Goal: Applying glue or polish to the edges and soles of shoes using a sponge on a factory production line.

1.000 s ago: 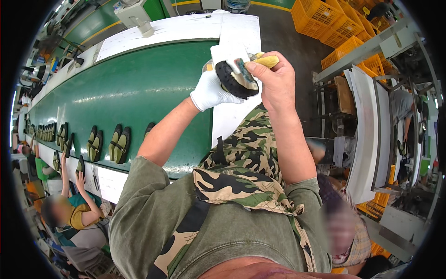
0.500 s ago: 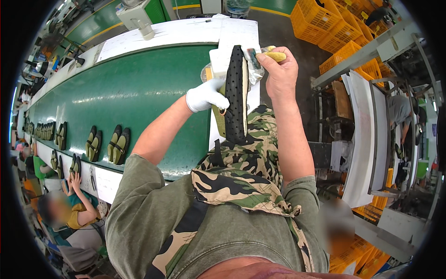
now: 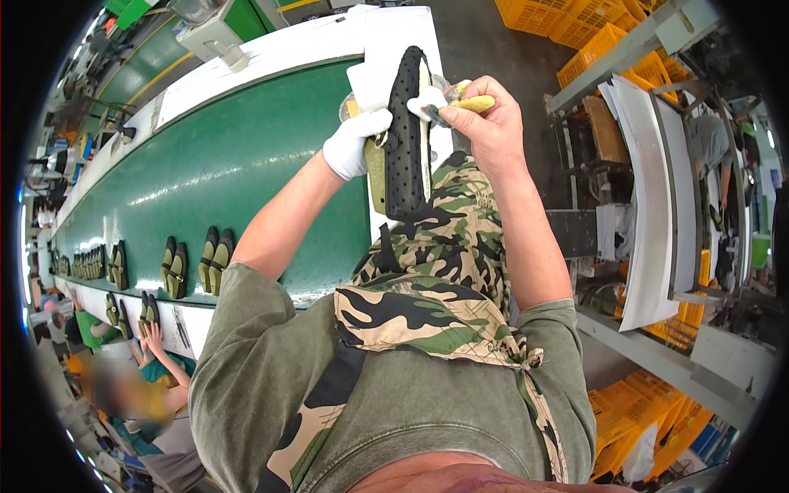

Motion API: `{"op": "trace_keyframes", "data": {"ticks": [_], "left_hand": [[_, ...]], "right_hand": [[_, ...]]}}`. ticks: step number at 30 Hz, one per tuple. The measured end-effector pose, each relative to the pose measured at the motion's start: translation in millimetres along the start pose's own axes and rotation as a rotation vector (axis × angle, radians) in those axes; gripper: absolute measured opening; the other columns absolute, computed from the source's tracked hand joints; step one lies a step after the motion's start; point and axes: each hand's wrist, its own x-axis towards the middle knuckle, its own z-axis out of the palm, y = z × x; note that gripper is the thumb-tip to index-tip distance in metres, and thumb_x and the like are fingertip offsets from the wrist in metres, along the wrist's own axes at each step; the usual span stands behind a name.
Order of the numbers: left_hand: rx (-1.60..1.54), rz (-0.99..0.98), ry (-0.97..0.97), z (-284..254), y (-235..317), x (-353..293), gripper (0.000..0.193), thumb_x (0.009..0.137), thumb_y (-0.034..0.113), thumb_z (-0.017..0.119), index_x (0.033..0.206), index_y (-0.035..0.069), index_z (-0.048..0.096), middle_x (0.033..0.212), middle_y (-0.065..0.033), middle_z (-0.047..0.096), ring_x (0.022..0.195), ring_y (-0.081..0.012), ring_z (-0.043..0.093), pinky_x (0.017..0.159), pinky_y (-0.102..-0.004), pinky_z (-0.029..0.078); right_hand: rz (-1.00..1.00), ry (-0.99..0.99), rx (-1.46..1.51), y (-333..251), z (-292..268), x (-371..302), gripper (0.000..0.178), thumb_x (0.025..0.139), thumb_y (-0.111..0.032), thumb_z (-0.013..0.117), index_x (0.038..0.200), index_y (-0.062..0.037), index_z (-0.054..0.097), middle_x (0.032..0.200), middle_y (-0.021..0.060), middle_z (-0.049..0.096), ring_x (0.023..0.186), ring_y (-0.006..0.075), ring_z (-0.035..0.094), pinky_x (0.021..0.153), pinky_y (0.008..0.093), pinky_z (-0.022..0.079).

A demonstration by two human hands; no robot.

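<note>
My left hand (image 3: 355, 145), in a white glove, grips an olive and black shoe (image 3: 404, 156) from its left side. The shoe stands lengthwise with its black dotted sole toward me, and a pale strip runs down its right edge. My bare right hand (image 3: 496, 127) pinches a yellow-handled brush (image 3: 477, 103). The brush's working end meets that pale edge near the upper part of the shoe, beside a white patch. Fine detail of the tip is too small to tell.
Several pairs of olive and black shoes (image 3: 174, 267) stand on the green conveyor belt (image 3: 279, 164) to my left. A co-worker's hands (image 3: 150, 338) touch shoes at the lower left. Orange crates (image 3: 575, 25) and a metal rack (image 3: 649, 205) are on the right.
The brush in my right hand has moved left and slightly down onto the shoe's edge. The shoe and my left hand sit higher in view, and the whole view has shifted.
</note>
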Motion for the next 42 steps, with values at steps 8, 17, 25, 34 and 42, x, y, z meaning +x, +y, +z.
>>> {"op": "trace_keyframes", "data": {"ticks": [8,17,25,34,42], "left_hand": [[-0.065,0.018,0.13,17,-10,14,0.052,0.094,0.034,0.057,0.136,0.003,0.053,0.123,-0.0125,0.065,0.106,-0.0237,0.067,0.094,-0.0381,0.056],[-0.056,-0.013,0.14,22,-33,43,0.052,0.095,0.034,0.056,0.136,0.003,0.054,0.126,-0.0125,0.063,0.11,-0.0248,0.064,0.098,-0.0395,0.053],[-0.145,-0.128,-0.011,38,-49,99,0.058,0.093,0.038,0.065,0.14,0.009,0.046,0.13,-0.0123,0.059,0.111,-0.03,0.063,0.095,-0.0447,0.056],[0.061,-0.143,-0.249,164,-57,231,0.063,0.086,0.024,0.074,0.14,0.004,0.046,0.129,-0.0147,0.061,0.119,-0.0321,0.06,0.106,-0.0469,0.047],[0.207,-0.193,-0.295,276,-90,340,0.047,0.091,0.023,0.07,0.129,0.0,0.054,0.124,-0.0101,0.064,0.116,-0.0266,0.061,0.105,-0.0437,0.046]], "right_hand": [[0.117,-0.024,-0.064,-7,-18,-57,0.026,0.081,-0.003,0.08,0.084,-0.0061,0.054,0.084,0.0001,0.061,0.075,0.0052,0.052,0.066,0.0222,0.044],[0.041,0.019,-0.105,-22,-40,-92,0.027,0.078,0.0,0.079,0.084,-0.0062,0.054,0.092,0.0074,0.062,0.093,0.0134,0.059,0.075,0.027,0.048],[-0.045,0.197,0.251,-9,-112,-105,0.024,0.08,0.002,0.074,0.089,-0.0067,0.055,0.097,0.0068,0.064,0.091,0.0154,0.061,0.083,0.0296,0.048],[-0.011,0.883,0.487,86,-259,-189,0.021,0.083,0.001,0.07,0.089,-0.0118,0.054,0.085,-0.0002,0.058,0.076,0.0131,0.059,0.064,0.0281,0.046],[0.099,0.99,0.59,134,-307,-211,0.023,0.081,-0.003,0.074,0.091,-0.011,0.054,0.083,0.0016,0.06,0.073,0.0142,0.059,0.063,0.0303,0.045]]}}
